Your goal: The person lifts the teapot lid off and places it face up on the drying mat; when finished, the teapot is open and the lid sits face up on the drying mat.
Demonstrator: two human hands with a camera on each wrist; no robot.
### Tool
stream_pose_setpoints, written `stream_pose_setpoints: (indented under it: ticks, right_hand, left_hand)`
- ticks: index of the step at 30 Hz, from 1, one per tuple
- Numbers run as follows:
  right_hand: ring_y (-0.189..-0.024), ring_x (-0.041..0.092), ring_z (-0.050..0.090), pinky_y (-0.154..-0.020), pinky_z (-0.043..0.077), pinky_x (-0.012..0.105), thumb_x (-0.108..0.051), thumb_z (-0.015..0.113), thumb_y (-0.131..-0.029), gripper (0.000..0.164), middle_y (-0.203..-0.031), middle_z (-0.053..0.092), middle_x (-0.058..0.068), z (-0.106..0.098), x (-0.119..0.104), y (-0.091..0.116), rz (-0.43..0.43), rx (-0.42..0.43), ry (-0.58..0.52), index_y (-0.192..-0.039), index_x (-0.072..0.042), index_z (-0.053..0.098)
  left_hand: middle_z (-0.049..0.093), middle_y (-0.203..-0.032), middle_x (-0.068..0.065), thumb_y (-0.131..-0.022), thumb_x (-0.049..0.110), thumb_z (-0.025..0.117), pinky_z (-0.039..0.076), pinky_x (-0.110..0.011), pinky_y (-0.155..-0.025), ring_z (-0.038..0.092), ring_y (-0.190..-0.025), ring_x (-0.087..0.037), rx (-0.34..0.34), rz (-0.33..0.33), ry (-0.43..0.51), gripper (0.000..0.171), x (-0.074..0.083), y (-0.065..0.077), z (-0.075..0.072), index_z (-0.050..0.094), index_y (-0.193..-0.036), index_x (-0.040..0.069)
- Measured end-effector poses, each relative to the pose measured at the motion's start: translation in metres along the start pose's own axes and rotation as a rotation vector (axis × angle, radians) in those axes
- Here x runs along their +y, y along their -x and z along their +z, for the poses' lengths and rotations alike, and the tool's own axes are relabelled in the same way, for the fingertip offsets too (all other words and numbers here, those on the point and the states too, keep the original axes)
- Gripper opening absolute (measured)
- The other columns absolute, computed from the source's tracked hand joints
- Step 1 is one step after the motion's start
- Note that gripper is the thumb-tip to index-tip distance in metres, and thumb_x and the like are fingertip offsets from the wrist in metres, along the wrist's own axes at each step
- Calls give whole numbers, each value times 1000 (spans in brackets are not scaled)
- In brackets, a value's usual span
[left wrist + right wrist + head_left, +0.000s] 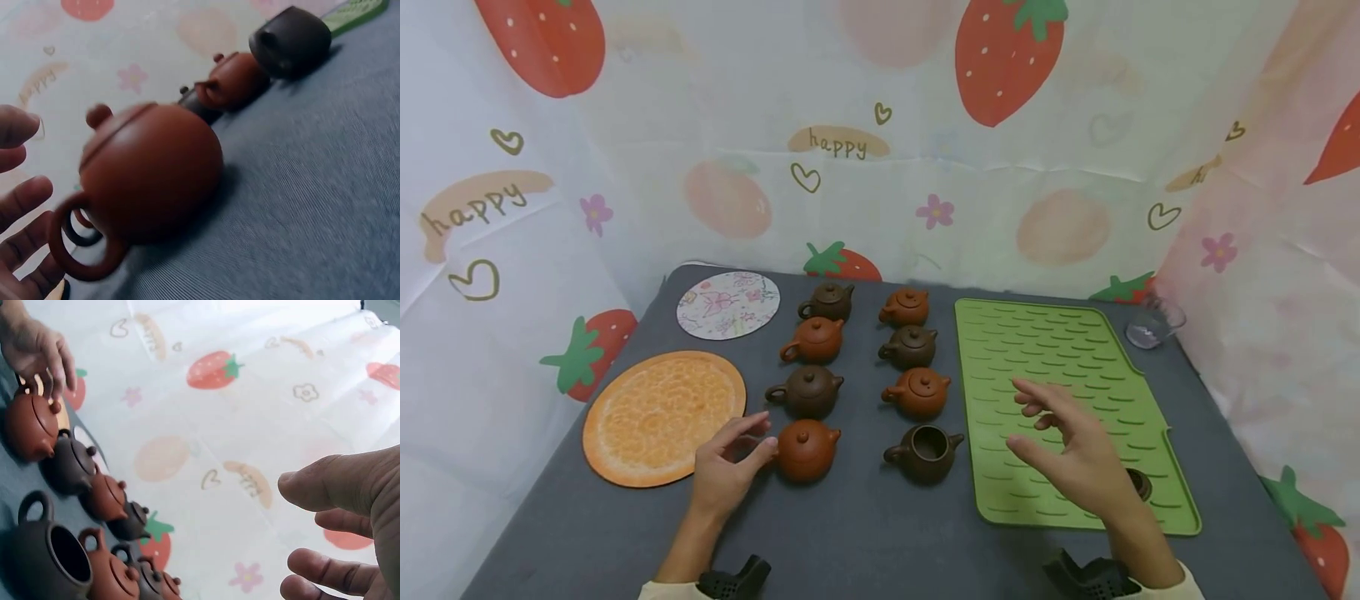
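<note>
My left hand [730, 462] is at the handle side of a lidded reddish-brown teapot [806, 452], the front one of the left column. In the left wrist view its loosely bent fingers [28, 197] lie beside the handle [87, 272] without wrapping it. Above the green drying mat [1045, 333] hovers my right hand [1078, 458], thumb and fingers spread apart around nothing. A dark brown teapot [925, 467] without a lid stands left of the mat, its round mouth facing up. Partly hidden by my right hand, a small dark round lid [1141, 483] rests on the mat.
Behind the front teapots, red-brown and dark ones, such as this dark teapot [810, 393] and red-brown teapot [917, 393], form two columns. An orange round mat [662, 417] and a patterned white disc [728, 306] lie left. A clear glass pitcher [1152, 325] stands back right.
</note>
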State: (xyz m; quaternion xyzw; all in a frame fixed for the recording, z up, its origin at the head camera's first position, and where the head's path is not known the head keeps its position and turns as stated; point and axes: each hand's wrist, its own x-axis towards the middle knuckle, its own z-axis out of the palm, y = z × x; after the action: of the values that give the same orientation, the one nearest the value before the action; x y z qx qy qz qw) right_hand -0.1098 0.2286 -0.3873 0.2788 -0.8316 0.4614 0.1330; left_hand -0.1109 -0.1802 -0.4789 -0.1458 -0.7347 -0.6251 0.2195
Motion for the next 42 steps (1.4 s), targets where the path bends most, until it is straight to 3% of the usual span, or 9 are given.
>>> stream_pose_setpoints:
  ticks: [3, 6, 10, 15, 22, 26, 35, 42]
  right_hand:
    - [-103, 15, 50, -79, 43, 23, 9, 74, -80, 68, -121, 55, 4, 7, 1, -4, 2, -13, 2, -141, -8, 49]
    - [-103, 16, 50, -79, 44, 25, 5, 74, -82, 65, -120, 55, 2, 15, 0, -8, 10, -31, 2, -141, -10, 50]
    - [-99, 17, 52, -76, 45, 28, 8, 74, -80, 63, -117, 57, 6, 25, -9, -16, -27, -34, -3, -138, -4, 52]
    - [-95, 20, 52, -74, 46, 32, 10, 74, -78, 58, -112, 58, 11, 39, -24, -27, -52, -39, -2, -132, 5, 54]
    - [-98, 16, 53, -75, 46, 34, -4, 75, -85, 57, -119, 57, 2, 64, -8, -37, -21, -86, -56, -137, -9, 54]
    - [-98, 18, 54, -76, 45, 36, -2, 74, -84, 55, -117, 57, 5, 81, -7, -44, -38, -114, -119, -136, -4, 53]
    - [-94, 22, 55, -79, 46, 41, 3, 73, -84, 50, -108, 58, 13, 112, -46, -60, 8, -185, -189, -130, 6, 54]
    - [-93, 21, 54, -78, 46, 44, -4, 73, -86, 49, -108, 59, 9, 152, -18, -62, -18, -205, -226, -132, -1, 55]
  left_hand:
    - [61, -95, -33, -78, -20, 68, 50, -22, -75, 60, -88, -31, -14, -28, 2, 34, -9, 2, 0, 63, -111, -16]
    - [61, -94, -33, -78, -19, 68, 50, -23, -73, 61, -86, -33, -22, -33, 3, 31, -15, 4, 0, 65, -108, -16]
    - [61, -90, -32, -77, -20, 68, 51, -23, -71, 63, -81, -19, -22, -37, 16, 25, -20, 5, 0, 66, -102, -16]
    - [61, -88, -31, -78, -18, 69, 51, -23, -72, 63, -81, -14, -24, -81, 57, 20, -22, 5, 0, 66, -98, -18]
    - [64, -83, -23, -79, -18, 69, 51, -25, -71, 63, -79, -17, -55, -109, 71, 14, -21, 4, 0, 69, -93, -16]
    - [65, -80, -19, -78, -18, 70, 51, -26, -69, 62, -77, -18, -54, -137, 66, 12, -21, 5, -1, 70, -89, -14]
    - [66, -80, -19, -78, -13, 73, 51, -29, -69, 63, -76, -17, -32, -201, 32, 10, -21, 9, -3, 72, -87, -10]
    - [64, -80, -23, -78, -15, 72, 50, -26, -68, 62, -75, -17, -32, -206, 39, 10, -20, 9, -2, 71, -87, -12]
